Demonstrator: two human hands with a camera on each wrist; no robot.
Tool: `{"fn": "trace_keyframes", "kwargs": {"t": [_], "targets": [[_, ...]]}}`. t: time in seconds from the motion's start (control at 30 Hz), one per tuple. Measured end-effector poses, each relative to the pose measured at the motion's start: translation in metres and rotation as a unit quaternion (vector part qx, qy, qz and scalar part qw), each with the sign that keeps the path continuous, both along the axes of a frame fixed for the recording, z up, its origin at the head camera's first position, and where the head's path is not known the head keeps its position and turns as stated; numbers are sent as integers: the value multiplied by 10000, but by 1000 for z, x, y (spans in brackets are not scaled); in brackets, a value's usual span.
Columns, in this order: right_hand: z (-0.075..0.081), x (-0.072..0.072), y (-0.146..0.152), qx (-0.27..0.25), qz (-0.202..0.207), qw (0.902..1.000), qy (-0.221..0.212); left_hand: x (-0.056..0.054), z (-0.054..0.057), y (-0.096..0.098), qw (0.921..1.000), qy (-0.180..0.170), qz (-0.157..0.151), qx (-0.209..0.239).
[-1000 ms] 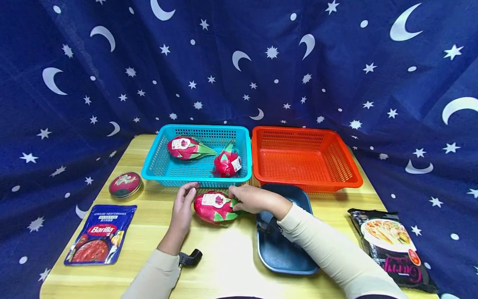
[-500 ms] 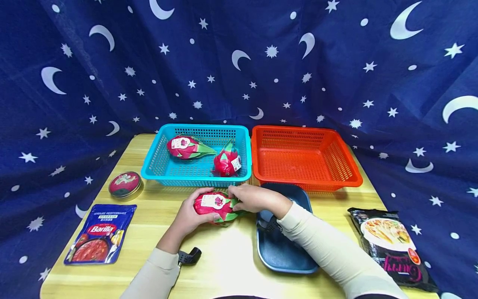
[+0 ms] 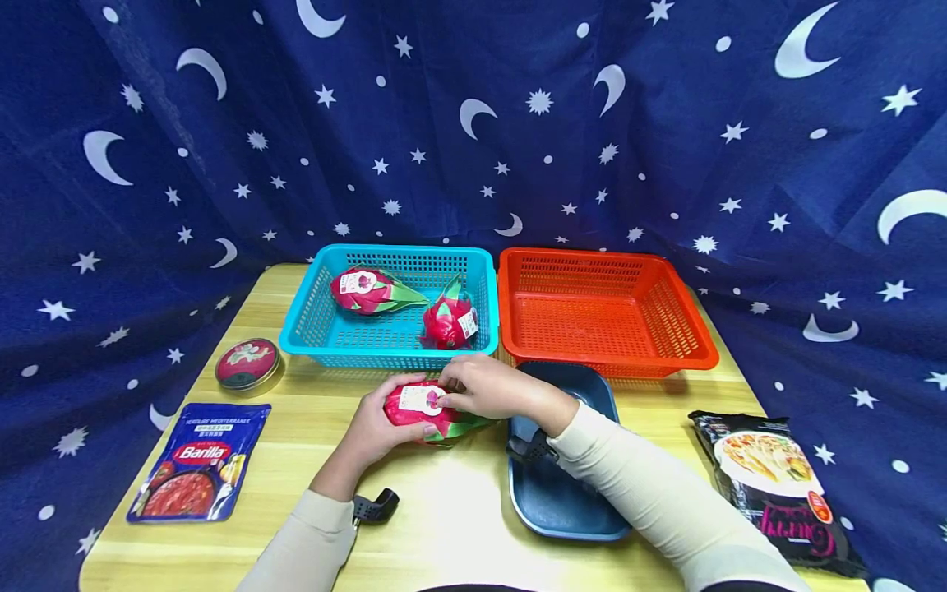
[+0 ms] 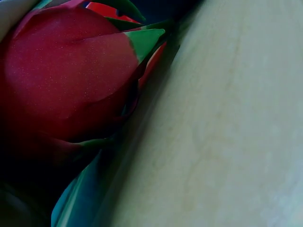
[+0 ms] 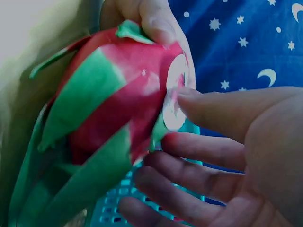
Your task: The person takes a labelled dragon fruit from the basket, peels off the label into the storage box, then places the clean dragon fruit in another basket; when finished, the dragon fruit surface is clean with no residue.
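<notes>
A red dragon fruit with green-tipped scales lies on the table, a white label on its upper side. My left hand grips its left end, thumb in front and fingers behind. In the left wrist view the dragon fruit fills the upper left, with only a bit of a finger beside it. My right hand is over the leafy end. In the right wrist view the right thumb touches the label, while the other fingers are spread below, apart from the thumb.
Behind is a turquoise basket with two labelled dragon fruits, beside a red basket. A dark blue tray sits under the right forearm. A round tin, a Barilla pouch and a black food packet lie at the sides.
My left hand has moved from beside the dragon fruit to a grip round its left end. My right hand has shifted left, from the leafy tip to the label's edge.
</notes>
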State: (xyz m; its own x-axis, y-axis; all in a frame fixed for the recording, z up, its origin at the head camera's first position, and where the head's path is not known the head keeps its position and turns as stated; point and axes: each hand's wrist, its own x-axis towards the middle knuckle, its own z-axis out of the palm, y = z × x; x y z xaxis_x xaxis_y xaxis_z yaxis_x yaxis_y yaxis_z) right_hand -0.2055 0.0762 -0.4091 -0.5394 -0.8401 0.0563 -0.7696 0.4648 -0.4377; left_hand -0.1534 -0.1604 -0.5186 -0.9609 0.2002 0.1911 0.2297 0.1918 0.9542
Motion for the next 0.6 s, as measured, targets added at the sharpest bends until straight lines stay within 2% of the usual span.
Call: {"fn": "trace_keyframes", "kwargs": {"t": [0.17,0.33,0.47,0.6], "targets": [[-1,3,-7,-360,-95,9991,215,0,0,0,10000,-3,19,-24],[-4,7,-12,-792,-305,9963,135,0,-3,1,10000,60,29,18],[0,13,-9,-1206,-343,9902,-613,-1,-4,2,9998,102,-145,135],[15,20,1,-1616,82,9724,-1682,-3,-4,1,9995,268,-123,95]]}}
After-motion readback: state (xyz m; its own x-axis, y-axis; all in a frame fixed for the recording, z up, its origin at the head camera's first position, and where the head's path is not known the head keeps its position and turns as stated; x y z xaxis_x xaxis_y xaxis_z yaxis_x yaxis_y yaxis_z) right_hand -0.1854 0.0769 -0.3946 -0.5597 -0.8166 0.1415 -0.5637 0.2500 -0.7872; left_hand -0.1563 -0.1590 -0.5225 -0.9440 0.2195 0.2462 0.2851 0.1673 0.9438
